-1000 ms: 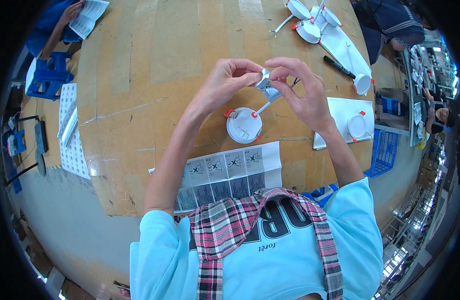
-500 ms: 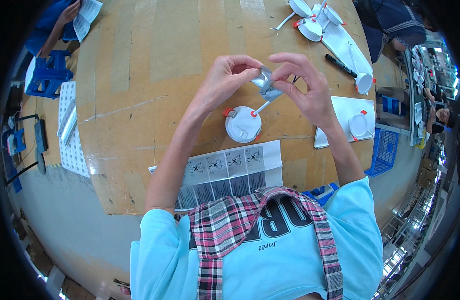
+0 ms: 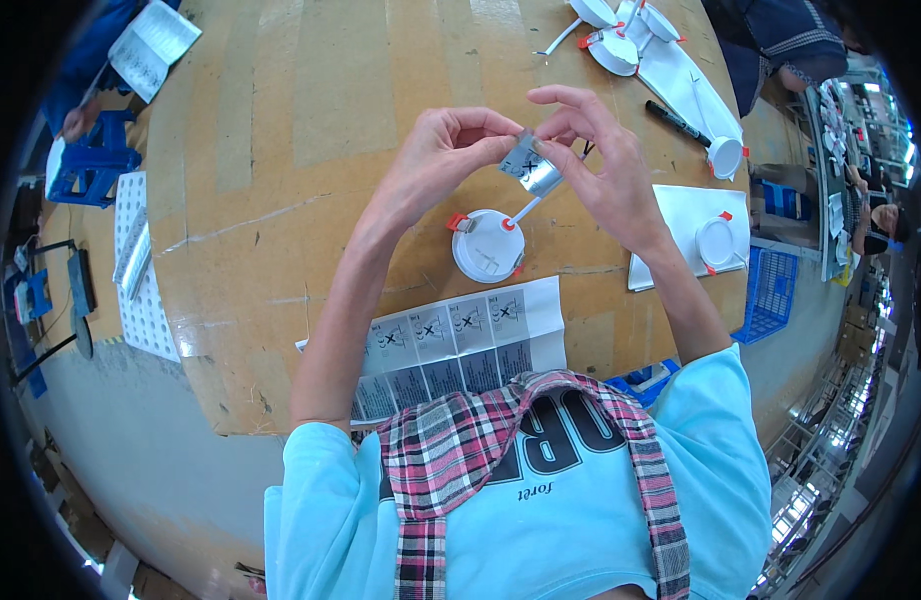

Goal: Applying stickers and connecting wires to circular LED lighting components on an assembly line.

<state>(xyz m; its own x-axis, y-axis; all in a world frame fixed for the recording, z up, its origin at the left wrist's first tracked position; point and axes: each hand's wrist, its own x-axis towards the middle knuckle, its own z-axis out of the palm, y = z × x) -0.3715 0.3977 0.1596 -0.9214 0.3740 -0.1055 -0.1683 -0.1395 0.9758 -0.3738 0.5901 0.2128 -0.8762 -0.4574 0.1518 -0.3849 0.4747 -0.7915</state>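
Round white plastic downlight (image 3: 489,246) with red clips, on tan worktop (image 3: 251,270); shiny silver label (image 3: 530,165), black print too small to read, beyond downlight, pinched between fingers of left hand (image 3: 436,163) and right hand (image 3: 609,175); white paper sheet (image 3: 451,347), grey label panels, crossed-out symbols, on wearer's side of downlight; since earlier frames, silver label's printed face turned into view

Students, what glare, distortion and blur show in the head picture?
Head view: glare on the shiny silver rectangular label; head view: left edge of the brown taped tabletop bows; head view: a co-worker's hand, upper left, looks blurred.
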